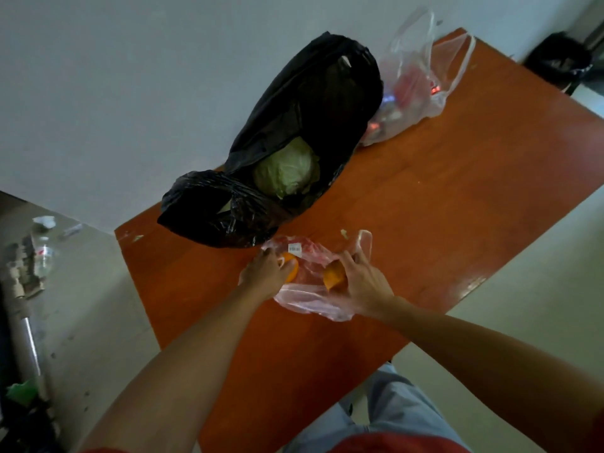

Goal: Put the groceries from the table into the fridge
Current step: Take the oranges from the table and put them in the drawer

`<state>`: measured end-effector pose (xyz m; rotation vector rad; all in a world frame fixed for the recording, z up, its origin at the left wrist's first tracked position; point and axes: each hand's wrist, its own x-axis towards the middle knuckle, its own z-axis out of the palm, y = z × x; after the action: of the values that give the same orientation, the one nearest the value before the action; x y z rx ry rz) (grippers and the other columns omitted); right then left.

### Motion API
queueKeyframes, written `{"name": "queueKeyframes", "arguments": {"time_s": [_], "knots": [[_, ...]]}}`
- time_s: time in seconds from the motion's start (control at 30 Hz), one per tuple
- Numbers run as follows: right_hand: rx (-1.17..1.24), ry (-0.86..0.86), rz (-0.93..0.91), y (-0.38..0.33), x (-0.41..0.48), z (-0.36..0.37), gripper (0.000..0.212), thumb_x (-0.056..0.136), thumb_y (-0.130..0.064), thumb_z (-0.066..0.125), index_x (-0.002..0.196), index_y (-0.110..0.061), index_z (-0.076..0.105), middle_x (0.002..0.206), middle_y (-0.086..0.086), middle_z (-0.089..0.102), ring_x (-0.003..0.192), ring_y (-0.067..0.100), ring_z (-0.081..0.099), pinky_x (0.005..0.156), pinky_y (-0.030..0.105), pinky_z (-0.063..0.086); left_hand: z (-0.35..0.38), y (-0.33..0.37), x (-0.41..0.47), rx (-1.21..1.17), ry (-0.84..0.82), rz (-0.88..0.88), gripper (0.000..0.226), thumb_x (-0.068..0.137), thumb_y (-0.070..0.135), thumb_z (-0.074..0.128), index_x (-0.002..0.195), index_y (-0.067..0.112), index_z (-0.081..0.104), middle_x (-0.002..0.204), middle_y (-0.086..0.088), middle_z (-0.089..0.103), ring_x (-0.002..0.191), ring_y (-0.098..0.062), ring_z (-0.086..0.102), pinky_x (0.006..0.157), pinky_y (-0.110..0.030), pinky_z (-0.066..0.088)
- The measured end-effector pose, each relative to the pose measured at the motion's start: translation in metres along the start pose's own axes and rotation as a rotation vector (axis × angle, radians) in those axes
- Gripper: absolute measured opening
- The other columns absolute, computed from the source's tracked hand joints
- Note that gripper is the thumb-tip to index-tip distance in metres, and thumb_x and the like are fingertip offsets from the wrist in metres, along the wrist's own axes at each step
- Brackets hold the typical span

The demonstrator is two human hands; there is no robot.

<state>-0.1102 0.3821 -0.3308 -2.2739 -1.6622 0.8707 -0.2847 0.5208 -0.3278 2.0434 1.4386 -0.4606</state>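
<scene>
Our left hand (pixel 266 273) curls its fingers over a round orange fruit (pixel 291 268) at the left edge of a thin, translucent pink plastic bag (pixel 313 297), thumb and fingers closed against the fruit's skin. Our right hand (pixel 362 286) closes in the same way on a second orange fruit (pixel 334 275), which lies within the same pink bag, just right of the first; the fingers press the fruit through or beside the film, and we cannot tell which. The pink bag rests flat and crumpled on a reddish-brown wooden table (pixel 457 197), near its front left portion, and carries a small white printed label (pixel 294 248) on its upper side. Beyond the pink bag, farther from us, stands a large crumpled black plastic bag (pixel 294 103), its mouth open towards us; inside it sits a pale green round cabbage (pixel 287 171). To the right of the black bag and touching it lies a clear plastic carrier bag with loop handles (pixel 421 76), holding red and dark packaged items too blurred to identify. A small pale scrap (pixel 343 233) lies on the table just above the pink bag. Both bare forearms reach in from the lower edge, over light grey trousers (pixel 392 410). A second dark bag (pixel 559 60) sits on the floor past the table's far right corner.
</scene>
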Motion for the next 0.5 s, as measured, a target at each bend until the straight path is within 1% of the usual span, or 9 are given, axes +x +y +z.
{"name": "queueKeyframes", "arguments": {"time_s": [0.07, 0.13, 0.17, 0.23, 0.27, 0.3, 0.37, 0.43, 0.5], "knots": [[-0.05, -0.026, 0.043, 0.015, 0.003, -0.002, 0.086, 0.072, -0.066, 0.066, 0.141, -0.03, 0.029, 0.157, 0.019, 0.004, 0.138, 0.042, 0.029, 0.096, 0.046, 0.05, -0.002, -0.003, -0.001, -0.083, 0.079, 0.007, 0.058, 0.099, 0.052, 0.029, 0.133, 0.009, 0.048, 0.129, -0.017, 0.058, 0.113, -0.034, 0.058, 0.09, -0.042, 0.048], [-0.075, -0.049, 0.082, 0.022, 0.008, -0.004, 0.087, 0.073, -0.069, 0.063, 0.143, -0.033, 0.026, 0.158, 0.016, 0.003, 0.143, 0.04, 0.017, 0.103, 0.051, 0.043, -0.004, -0.009, -0.003, -0.091, 0.106, 0.001, 0.05, 0.101, 0.044, 0.027, 0.116, 0.008, 0.059, 0.102, -0.017, 0.067, 0.094, -0.034, 0.065, 0.076, -0.038, 0.051], [-0.078, -0.06, 0.092, 0.023, 0.01, -0.006, 0.088, 0.074, -0.07, 0.062, 0.145, -0.033, 0.025, 0.159, 0.016, 0.002, 0.145, 0.039, 0.01, 0.106, 0.053, 0.039, -0.004, -0.013, -0.004, -0.036, 0.095, 0.012, 0.046, 0.102, 0.041, 0.03, 0.114, 0.009, 0.06, 0.096, -0.014, 0.067, 0.088, -0.032, 0.065, 0.068, -0.035, 0.049], [-0.084, -0.078, 0.09, 0.022, 0.013, -0.007, 0.089, 0.076, -0.069, 0.061, 0.146, -0.031, 0.023, 0.16, 0.014, 0.001, 0.146, 0.037, 0.003, 0.11, 0.054, 0.033, -0.007, -0.015, -0.009, 0.193, 0.094, 0.096, 0.031, 0.099, 0.03, 0.045, 0.127, 0.018, 0.052, 0.105, -0.01, 0.062, 0.092, -0.028, 0.063, 0.062, -0.031, 0.045], [-0.094, -0.081, 0.086, 0.021, 0.013, -0.008, 0.089, 0.076, -0.068, 0.061, 0.147, -0.03, 0.022, 0.16, 0.013, 0.002, 0.146, 0.036, 0.004, 0.111, 0.053, 0.033, -0.008, -0.015, -0.012, 0.343, 0.1, 0.18, 0.045, 0.094, 0.021, 0.054, 0.137, 0.021, 0.041, 0.12, -0.01, 0.055, 0.103, -0.028, 0.059, 0.067, -0.031, 0.047], [-0.107, -0.082, 0.082, 0.021, 0.014, -0.008, 0.089, 0.077, -0.068, 0.061, 0.147, -0.029, 0.022, 0.16, 0.012, 0.004, 0.146, 0.036, 0.006, 0.11, 0.051, 0.034, -0.008, -0.013, -0.014, 0.498, 0.1, 0.286, 0.066, 0.087, 0.013, 0.062, 0.144, 0.021, 0.028, 0.134, -0.013, 0.043, 0.116, -0.029, 0.05, 0.079, -0.033, 0.048], [-0.129, -0.074, 0.067, 0.021, 0.013, -0.009, 0.09, 0.077, -0.067, 0.061, 0.147, -0.029, 0.02, 0.16, 0.011, 0.003, 0.146, 0.036, 0.01, 0.108, 0.05, 0.036, -0.005, -0.009, -0.02, 0.747, 0.131, 0.504, 0.099, 0.078, 0.004, 0.068, 0.151, 0.02, 0.003, 0.153, -0.019, 0.016, 0.138, -0.036, 0.025, 0.105, -0.041, 0.036], [-0.134, -0.072, 0.051, 0.022, 0.012, -0.011, 0.09, 0.076, -0.065, 0.063, 0.147, -0.029, 0.021, 0.16, 0.01, 0.006, 0.145, 0.035, 0.013, 0.107, 0.049, 0.038, 0.0, -0.007, -0.022, 0.872, 0.119, 0.642, 0.108, 0.079, 0.002, 0.068, 0.15, 0.022, -0.011, 0.158, -0.02, -0.002, 0.145, -0.038, 0.005, 0.116, -0.046, 0.018], [-0.132, -0.063, 0.039, 0.025, 0.011, -0.012, 0.088, 0.076, -0.064, 0.064, 0.145, -0.03, 0.022, 0.159, 0.009, 0.01, 0.144, 0.033, 0.016, 0.106, 0.049, 0.04, 0.006, -0.008, -0.02, 0.901, 0.073, 0.65, 0.106, 0.082, 0.007, 0.069, 0.15, 0.021, -0.011, 0.158, -0.02, -0.001, 0.145, -0.038, 0.005, 0.118, -0.047, 0.014]]}}
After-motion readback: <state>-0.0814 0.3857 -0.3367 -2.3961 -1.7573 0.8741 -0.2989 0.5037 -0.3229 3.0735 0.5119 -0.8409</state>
